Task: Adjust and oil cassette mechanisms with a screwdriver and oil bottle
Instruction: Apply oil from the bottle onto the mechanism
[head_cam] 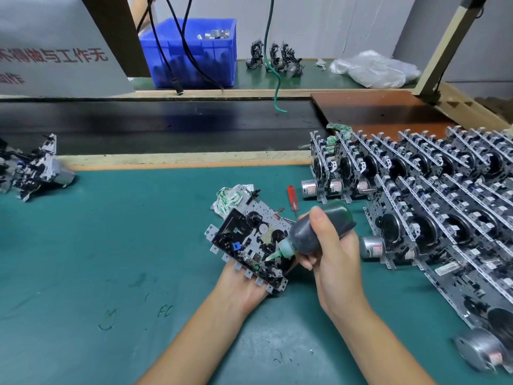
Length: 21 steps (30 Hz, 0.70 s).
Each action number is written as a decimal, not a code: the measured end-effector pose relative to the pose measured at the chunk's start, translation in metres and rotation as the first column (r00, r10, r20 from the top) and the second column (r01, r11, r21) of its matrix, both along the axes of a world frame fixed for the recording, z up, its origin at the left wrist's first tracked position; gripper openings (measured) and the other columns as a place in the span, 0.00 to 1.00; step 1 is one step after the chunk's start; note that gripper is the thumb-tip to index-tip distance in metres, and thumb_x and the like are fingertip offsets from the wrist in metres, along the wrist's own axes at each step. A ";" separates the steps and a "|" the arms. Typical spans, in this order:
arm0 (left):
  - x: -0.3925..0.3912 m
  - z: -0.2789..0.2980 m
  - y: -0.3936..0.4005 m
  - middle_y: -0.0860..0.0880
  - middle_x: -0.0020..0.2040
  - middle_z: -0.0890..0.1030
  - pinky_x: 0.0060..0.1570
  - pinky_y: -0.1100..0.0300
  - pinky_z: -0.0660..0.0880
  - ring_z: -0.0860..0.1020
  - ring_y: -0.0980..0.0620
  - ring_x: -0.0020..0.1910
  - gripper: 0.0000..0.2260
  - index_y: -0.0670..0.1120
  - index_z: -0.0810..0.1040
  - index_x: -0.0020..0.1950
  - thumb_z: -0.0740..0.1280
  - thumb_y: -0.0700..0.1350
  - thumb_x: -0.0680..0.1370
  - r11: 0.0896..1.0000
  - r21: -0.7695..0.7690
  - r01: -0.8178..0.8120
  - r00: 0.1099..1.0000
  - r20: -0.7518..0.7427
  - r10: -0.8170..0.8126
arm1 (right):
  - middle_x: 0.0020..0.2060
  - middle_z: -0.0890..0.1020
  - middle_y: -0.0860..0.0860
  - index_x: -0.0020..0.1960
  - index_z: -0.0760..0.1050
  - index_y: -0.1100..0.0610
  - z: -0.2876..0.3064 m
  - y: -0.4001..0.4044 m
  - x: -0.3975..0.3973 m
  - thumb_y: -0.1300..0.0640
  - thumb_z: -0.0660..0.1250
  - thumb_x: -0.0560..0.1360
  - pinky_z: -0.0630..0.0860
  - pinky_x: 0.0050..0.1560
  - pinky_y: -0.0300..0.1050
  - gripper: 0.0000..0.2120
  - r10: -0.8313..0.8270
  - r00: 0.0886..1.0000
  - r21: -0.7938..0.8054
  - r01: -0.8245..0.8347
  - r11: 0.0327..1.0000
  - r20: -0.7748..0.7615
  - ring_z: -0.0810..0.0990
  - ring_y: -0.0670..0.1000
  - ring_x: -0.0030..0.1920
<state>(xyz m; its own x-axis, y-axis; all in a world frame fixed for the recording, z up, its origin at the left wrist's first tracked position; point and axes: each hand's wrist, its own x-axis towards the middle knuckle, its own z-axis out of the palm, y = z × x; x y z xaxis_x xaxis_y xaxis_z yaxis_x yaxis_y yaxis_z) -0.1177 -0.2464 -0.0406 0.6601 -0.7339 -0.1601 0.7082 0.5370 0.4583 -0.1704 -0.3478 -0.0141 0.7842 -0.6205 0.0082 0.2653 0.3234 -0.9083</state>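
— While the right hand (pixel 330 254) is wrapped round the dark bottle (pixel 322 229), where does its tip sit?

— Thumb on top, fingers curled beneath; the bottle is tilted down to the left, and its pale green nozzle (pixel 277 252) touches the near part of the mechanism (pixel 249 240).

— And who holds that?

— The left hand (pixel 244 290) does, from below — the palm is under the plate and the fingers are hidden behind it, so how tightly they close I cannot tell. The mechanism is tilted up off the green mat (pixel 111 245).

— The screwdriver?

— Its red handle (pixel 292 197) lies on the mat just beyond the bottle, beside a stained rag (pixel 227 200).

— Anything else?

— Rows of mechanisms (pixel 430 195) stand on edge at the right, one more (pixel 33 168) lies far left, and a blue bin (pixel 191 51) sits on the far shelf.
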 end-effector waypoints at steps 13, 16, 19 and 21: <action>0.023 0.005 0.002 0.38 0.46 0.83 0.53 0.48 0.77 0.83 0.42 0.46 0.16 0.37 0.83 0.43 0.56 0.30 0.76 0.988 -0.146 0.050 0.994 0.101 -0.035 | 0.31 0.81 0.46 0.45 0.72 0.58 0.004 -0.014 -0.002 0.46 0.71 0.65 0.73 0.23 0.36 0.18 -0.064 0.990 0.123 0.048 0.991 0.129 0.78 0.43 0.29; 0.030 0.013 0.008 0.45 0.43 0.82 0.38 0.54 0.76 0.81 0.46 0.38 0.12 0.47 0.82 0.49 0.59 0.41 0.78 0.898 0.366 -0.244 0.964 0.192 0.184 | 0.34 0.83 0.48 0.46 0.74 0.58 0.007 -0.022 0.000 0.50 0.66 0.67 0.79 0.32 0.39 0.13 -0.132 0.973 0.144 0.105 0.984 0.189 0.80 0.45 0.32; 0.030 0.013 0.021 0.52 0.35 0.79 0.35 0.64 0.71 0.74 0.57 0.33 0.05 0.51 0.76 0.50 0.62 0.42 0.80 0.501 0.582 -0.640 0.717 0.686 0.119 | 0.37 0.83 0.49 0.49 0.71 0.58 0.004 -0.028 0.001 0.51 0.68 0.65 0.78 0.44 0.43 0.16 -0.152 0.979 0.063 0.145 0.987 0.133 0.82 0.46 0.36; 0.026 0.007 0.024 0.51 0.39 0.76 0.37 0.63 0.68 0.71 0.60 0.32 0.07 0.53 0.75 0.48 0.63 0.41 0.79 0.419 0.544 -0.727 0.565 0.821 -0.086 | 0.37 0.84 0.47 0.50 0.69 0.56 0.003 -0.030 0.002 0.53 0.70 0.63 0.76 0.46 0.40 0.18 -0.138 0.985 -0.027 0.141 0.990 0.107 0.81 0.44 0.39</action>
